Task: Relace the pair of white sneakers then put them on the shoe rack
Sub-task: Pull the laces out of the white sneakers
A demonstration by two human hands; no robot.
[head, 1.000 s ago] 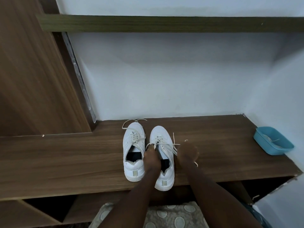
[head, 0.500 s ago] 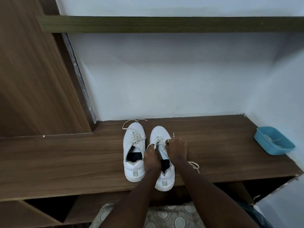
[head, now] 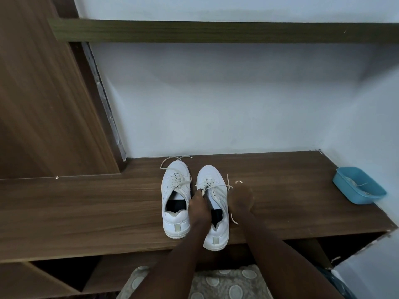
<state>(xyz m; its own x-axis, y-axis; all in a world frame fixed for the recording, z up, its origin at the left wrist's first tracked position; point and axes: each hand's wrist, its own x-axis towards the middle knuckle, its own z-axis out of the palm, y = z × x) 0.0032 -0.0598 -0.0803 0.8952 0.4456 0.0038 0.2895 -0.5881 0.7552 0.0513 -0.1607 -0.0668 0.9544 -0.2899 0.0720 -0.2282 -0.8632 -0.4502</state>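
Two white sneakers stand side by side on the brown wooden shelf [head: 86, 208], toes toward the wall. The left sneaker [head: 176, 197] has loose laces trailing past its toe. My left hand [head: 199, 209] lies over the right sneaker [head: 212, 186] and pinches a lace end at its eyelets. My right hand [head: 240, 198], blurred, is just right of that shoe and holds the other lace [head: 228, 183], which loops above its knuckles and hangs down beside the heel.
A blue plastic tray [head: 358, 186] sits at the shelf's right end against the wall. A wooden cabinet panel [head: 43, 104] rises on the left, and a dark shelf board [head: 216, 31] runs overhead. A patterned mat [head: 226, 283] lies on the floor below.
My right hand went in over the right sneaker's laces, then pulled back out to the right with the lace. The left hand stayed at the eyelets.
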